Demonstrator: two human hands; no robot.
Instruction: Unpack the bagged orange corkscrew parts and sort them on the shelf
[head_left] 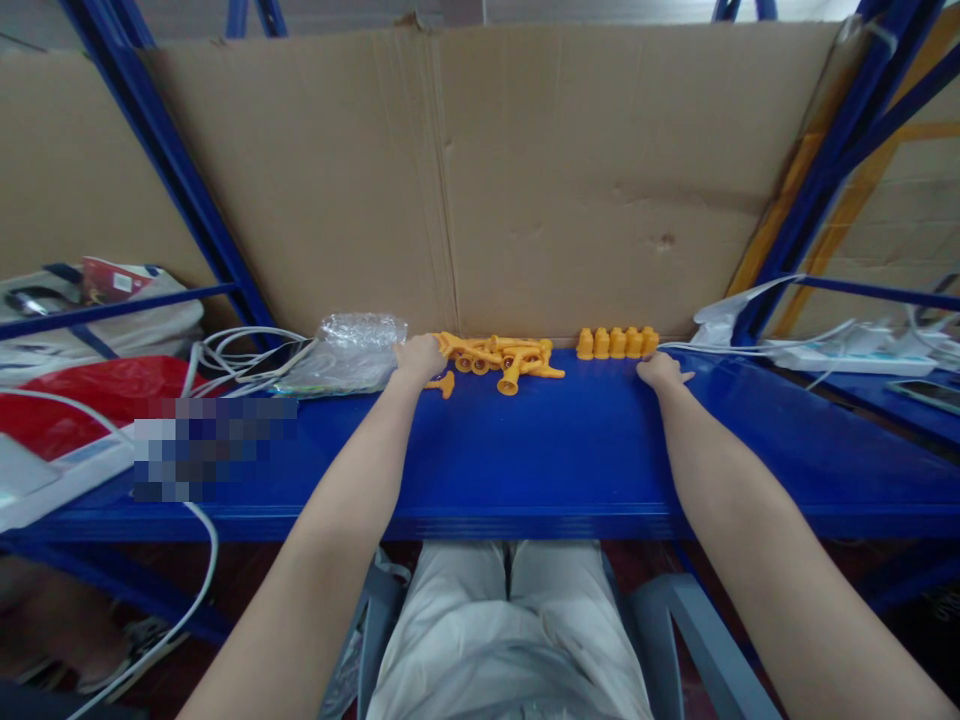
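My left hand [421,357] reaches to the back of the blue table, at the left end of a heap of orange-yellow plastic parts [508,362]. Its fingers are mostly hidden, so I cannot tell whether it grips one. Just below it lies a small T-shaped yellow part [446,384]. Several of the heaped parts have flared, round ends. To the right, a row of yellow bottle-shaped pieces [616,343] stands upright, side by side. At the right end of that row is my right hand [663,370], one finger stretched out sideways; nothing shows in it.
Cardboard [562,180] walls off the back of the blue table [540,450]. Clear plastic packaging [345,355] and white cables [247,350] lie at left, near a red bag [90,400]. A power strip [862,352] and a phone [928,394] are at right.
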